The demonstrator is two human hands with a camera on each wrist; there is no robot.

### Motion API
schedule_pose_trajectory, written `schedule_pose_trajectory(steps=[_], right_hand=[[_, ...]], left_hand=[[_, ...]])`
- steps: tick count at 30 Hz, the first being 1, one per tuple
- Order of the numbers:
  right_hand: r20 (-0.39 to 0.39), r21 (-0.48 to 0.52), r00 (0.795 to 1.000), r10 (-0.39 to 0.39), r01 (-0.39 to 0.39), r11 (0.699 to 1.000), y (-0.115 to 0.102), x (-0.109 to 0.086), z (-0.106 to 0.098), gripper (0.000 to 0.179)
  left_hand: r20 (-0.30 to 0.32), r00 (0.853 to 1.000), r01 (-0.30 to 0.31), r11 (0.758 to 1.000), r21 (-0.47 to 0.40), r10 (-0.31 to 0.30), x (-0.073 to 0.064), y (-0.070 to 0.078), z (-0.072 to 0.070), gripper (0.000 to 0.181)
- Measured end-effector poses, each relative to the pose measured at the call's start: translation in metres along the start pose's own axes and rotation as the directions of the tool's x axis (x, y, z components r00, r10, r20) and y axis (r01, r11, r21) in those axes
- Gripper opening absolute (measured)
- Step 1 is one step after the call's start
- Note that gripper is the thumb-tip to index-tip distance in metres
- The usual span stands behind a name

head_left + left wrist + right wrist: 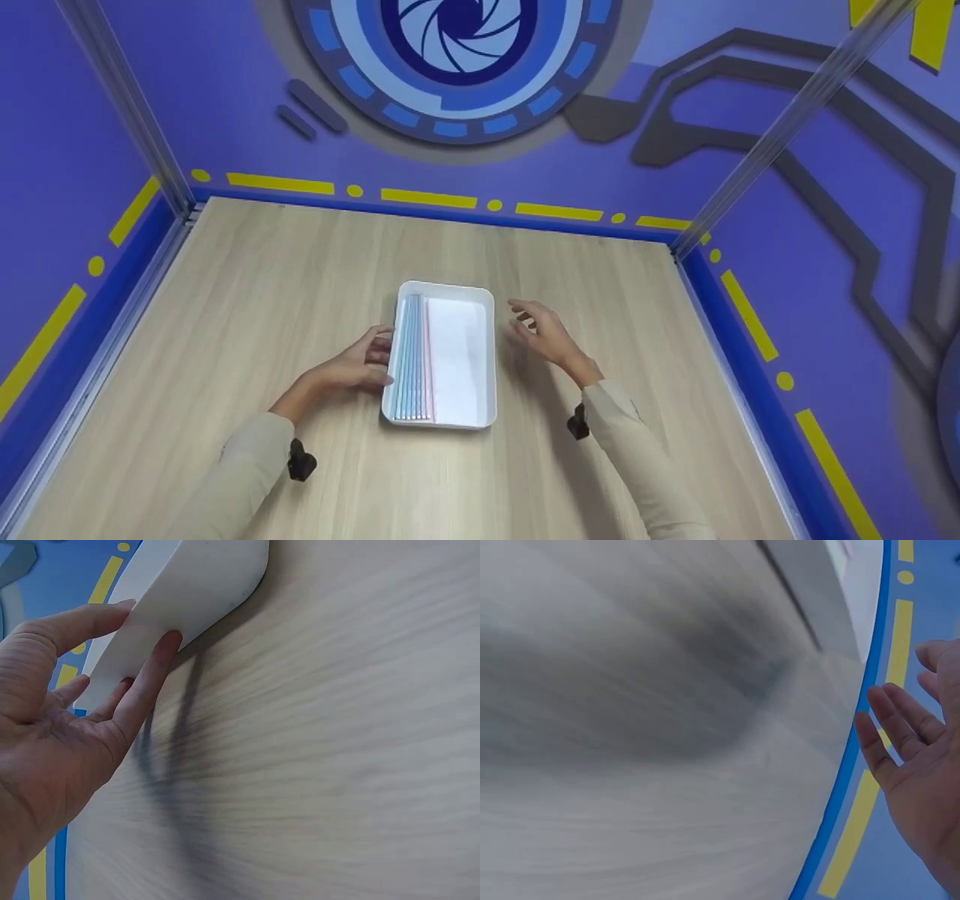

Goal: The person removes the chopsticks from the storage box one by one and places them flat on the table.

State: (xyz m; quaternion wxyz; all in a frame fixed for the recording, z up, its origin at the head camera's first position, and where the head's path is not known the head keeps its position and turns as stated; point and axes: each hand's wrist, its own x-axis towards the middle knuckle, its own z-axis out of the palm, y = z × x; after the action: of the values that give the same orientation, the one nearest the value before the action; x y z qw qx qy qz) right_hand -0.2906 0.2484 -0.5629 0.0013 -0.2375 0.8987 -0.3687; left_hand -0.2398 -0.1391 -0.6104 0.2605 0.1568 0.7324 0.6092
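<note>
A white rectangular tray (461, 367) lies on the wooden table, its long sides running away from me. Several slim pencil-like sticks (412, 360), pale blue, teal and pink, lie side by side along its left half. My left hand (352, 364) is at the tray's left wall, with thumb and fingers spread and their tips against the outside and rim. The left wrist view shows these fingertips (171, 641) on the white wall. To the right of the tray, my right hand (547, 334) hovers apart from it, fingers loosely bent and holding nothing.
The light wooden table (300, 247) is bounded by blue-purple printed walls (225, 97) with yellow dashes. Metal posts stand at its back left and back right corners. A small black device (301, 461) is worn at the left wrist, another (578, 422) at the right.
</note>
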Motion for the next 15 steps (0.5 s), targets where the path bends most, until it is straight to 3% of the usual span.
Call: schedule_pose_trajectory(steps=[4, 11, 15], right_hand=[[0.041, 0.066, 0.999, 0.022, -0.025, 0.998, -0.014, 0.006, 0.005, 0.038], [0.108, 0.120, 0.994, -0.006, -0.007, 0.993, -0.034, 0.021, 0.022, 0.035], [0.190, 0.130, 0.981, 0.036, -0.062, 0.990, -0.043, 0.029, 0.034, 0.034]], left_hand=[[-0.008, 1.000, 0.010, 1.000, 0.013, -0.010, -0.002, 0.000, 0.005, 0.097], [-0.002, 1.000, -0.004, 1.000, -0.010, 0.004, -0.003, -0.003, 0.010, 0.100], [0.003, 1.000, -0.005, 1.000, -0.017, 0.005, -0.001, -0.002, 0.010, 0.099]])
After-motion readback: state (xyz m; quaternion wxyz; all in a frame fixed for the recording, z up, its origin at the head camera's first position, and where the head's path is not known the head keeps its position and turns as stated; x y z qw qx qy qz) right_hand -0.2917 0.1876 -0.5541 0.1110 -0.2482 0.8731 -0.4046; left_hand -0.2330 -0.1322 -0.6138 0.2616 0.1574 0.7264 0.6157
